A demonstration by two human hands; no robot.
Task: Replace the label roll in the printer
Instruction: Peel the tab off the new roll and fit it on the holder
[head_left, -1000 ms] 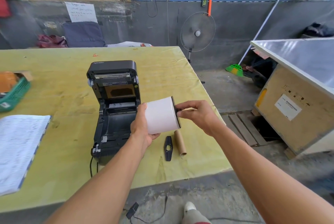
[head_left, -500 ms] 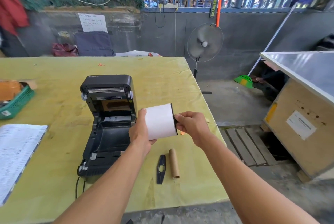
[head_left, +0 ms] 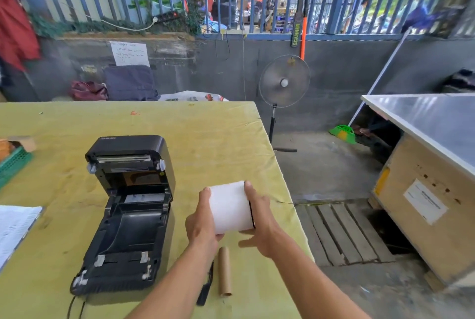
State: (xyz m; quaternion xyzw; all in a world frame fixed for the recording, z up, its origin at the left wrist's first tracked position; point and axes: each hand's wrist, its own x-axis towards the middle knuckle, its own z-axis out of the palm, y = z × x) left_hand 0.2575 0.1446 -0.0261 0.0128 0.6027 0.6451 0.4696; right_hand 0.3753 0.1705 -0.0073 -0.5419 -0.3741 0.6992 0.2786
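A black label printer lies on the yellow-green table with its lid swung up and its roll bay bare. Just right of it I hold a white label roll in the air between both hands. My left hand grips the roll's left end. My right hand presses flat against the right end, where a thin black edge shows. Below the roll an empty brown cardboard core lies on the table. A black plastic holder piece lies beside the core, partly hidden by my left forearm.
A green basket and a stack of white paper sit at the table's left side. The table's right edge runs just right of my hands. Beyond it are a standing fan, a floor grate and a wooden crate.
My right hand went from pinching something at the roll's right end to lying flat against it. The camera has tilted up, so everything sits lower in view.
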